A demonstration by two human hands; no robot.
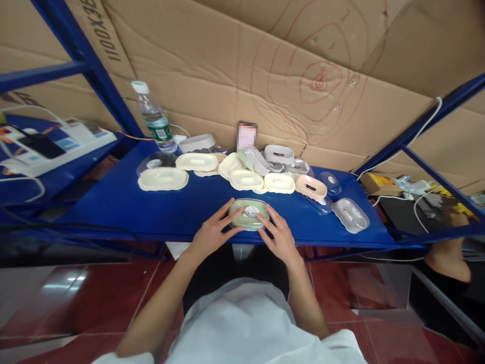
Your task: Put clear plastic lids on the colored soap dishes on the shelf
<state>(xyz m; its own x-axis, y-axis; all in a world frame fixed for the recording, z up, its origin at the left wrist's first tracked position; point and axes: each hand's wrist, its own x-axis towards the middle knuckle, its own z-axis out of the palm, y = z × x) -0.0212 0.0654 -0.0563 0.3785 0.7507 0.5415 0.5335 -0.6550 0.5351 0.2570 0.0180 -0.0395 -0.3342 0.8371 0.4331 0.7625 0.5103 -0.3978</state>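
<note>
A green oval dish with a clear cover and a round label (pixel 250 213) lies on the blue table near its front edge. At its left end, my left hand (pixel 214 232) rests with fingers spread along the rim. My right hand (pixel 278 235) is at the right end, fingers apart, one fingertip near the label. Both hands hold the dish between them. Just behind it are a cream oval dish (pixel 246 180), another cream dish (pixel 279 183) and a peach dish (pixel 311 187).
More cream dishes (pixel 162 179) lie at the left, near a water bottle (pixel 158 126). A grey covered dish (pixel 351 215) sits at the right. Blue frame posts flank the table (pixel 113 202), cardboard stands behind, and another person's arm (pixel 449 253) shows at far right.
</note>
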